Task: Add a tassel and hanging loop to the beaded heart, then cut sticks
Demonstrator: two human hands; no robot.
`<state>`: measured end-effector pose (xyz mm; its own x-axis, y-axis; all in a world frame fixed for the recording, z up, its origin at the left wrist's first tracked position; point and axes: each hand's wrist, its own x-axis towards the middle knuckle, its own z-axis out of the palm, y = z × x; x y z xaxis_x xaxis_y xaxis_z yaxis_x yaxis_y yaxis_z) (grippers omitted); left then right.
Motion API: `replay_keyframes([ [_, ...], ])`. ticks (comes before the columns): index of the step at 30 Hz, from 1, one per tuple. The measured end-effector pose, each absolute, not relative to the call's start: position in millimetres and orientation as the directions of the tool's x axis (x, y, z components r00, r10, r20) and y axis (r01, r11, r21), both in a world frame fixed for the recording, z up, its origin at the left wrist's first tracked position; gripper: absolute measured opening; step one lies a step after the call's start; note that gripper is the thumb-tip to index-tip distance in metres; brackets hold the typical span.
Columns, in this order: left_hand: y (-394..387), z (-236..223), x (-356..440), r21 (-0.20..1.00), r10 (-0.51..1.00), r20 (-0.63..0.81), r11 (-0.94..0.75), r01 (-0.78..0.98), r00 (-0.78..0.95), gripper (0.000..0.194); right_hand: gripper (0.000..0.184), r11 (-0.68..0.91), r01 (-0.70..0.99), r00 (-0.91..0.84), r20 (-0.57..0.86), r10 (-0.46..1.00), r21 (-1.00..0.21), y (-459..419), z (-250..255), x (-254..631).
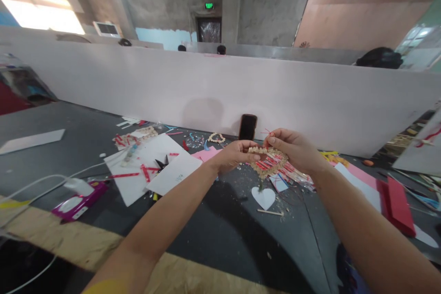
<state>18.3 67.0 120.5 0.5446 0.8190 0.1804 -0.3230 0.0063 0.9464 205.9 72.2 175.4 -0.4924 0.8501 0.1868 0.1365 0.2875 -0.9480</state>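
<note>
A beige, beaded-looking heart-shaped frame (264,172) hangs in the air between my two hands. My left hand (237,155) pinches its upper left edge. At the upper right, the closed fingers of my right hand (287,147) grip the frame's top, near a thin red string (268,132) that sticks up by the fingertips. Below the frame a white paper heart (263,198) lies on the dark table (220,229), with a short pale stick (270,212) just under it. Red-and-clear plastic strips (292,177) are partly hidden behind the frame.
A phone (248,127) leans against the white partition (155,82). To the left are white sheets (129,193), black-handled scissors (161,163) and a purple power strip (80,201) with cables. A second beige heart (217,138) lies further back. Red folded card (396,204) sits right.
</note>
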Motion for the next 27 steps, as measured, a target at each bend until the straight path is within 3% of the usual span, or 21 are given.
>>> replay_keyframes([
  [8, 61, 132, 21, 0.963, 0.868, 0.224, -0.127, -0.238, 0.443, 0.02, 0.027, 0.314, 0.214, -0.429, 0.2, 0.881, -0.925, 71, 173, 207],
  [17, 58, 134, 22, 0.981, 0.912, 0.191, -0.167, -0.097, 0.363, 0.024, 0.023, 0.385, 0.322, -0.386, 0.251, 0.888, -0.865, 65, 179, 205],
  [27, 54, 138, 26, 0.942, 0.907, 0.103, 0.043, -0.332, 0.409, 0.03, 0.018, 0.412, 0.365, -0.295, 0.316, 0.902, -0.835, 60, 191, 201],
])
